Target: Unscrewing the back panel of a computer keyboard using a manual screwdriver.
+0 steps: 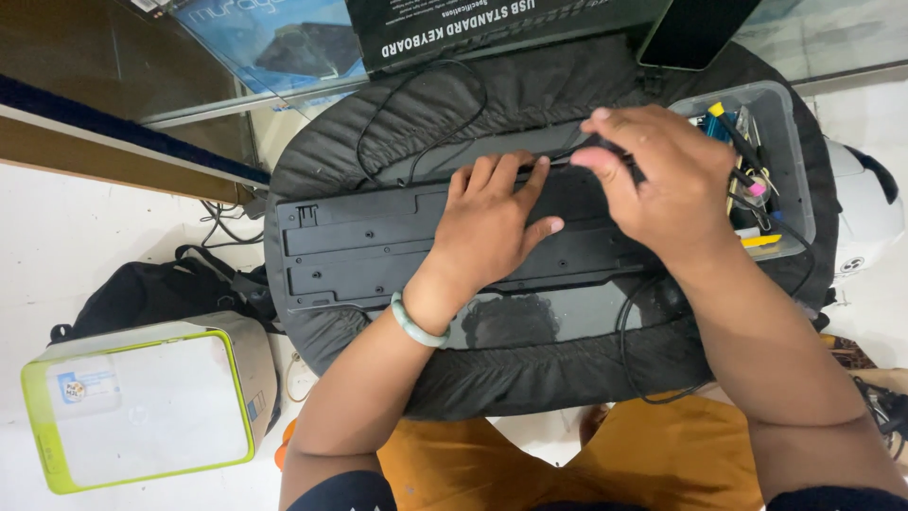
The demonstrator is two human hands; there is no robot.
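A black keyboard [359, 246] lies face down on a round black padded seat [530, 95], its underside up. My left hand [497, 222] rests flat on the middle of the keyboard's back, a pale green bead bracelet [416, 326] on the wrist. My right hand [653, 175] is over the keyboard's right end, fingers curled around a small dark tool whose shape I cannot make out. The keyboard's black cable [416, 104] loops across the seat behind it.
A clear plastic tub [790, 132] of tools and small parts sits at the right of the seat. A keyboard box [473, 28] stands behind. On the white floor at left are a green-edged box [142, 407] and a black bag [142, 293]. A white helmet [865, 218] lies at right.
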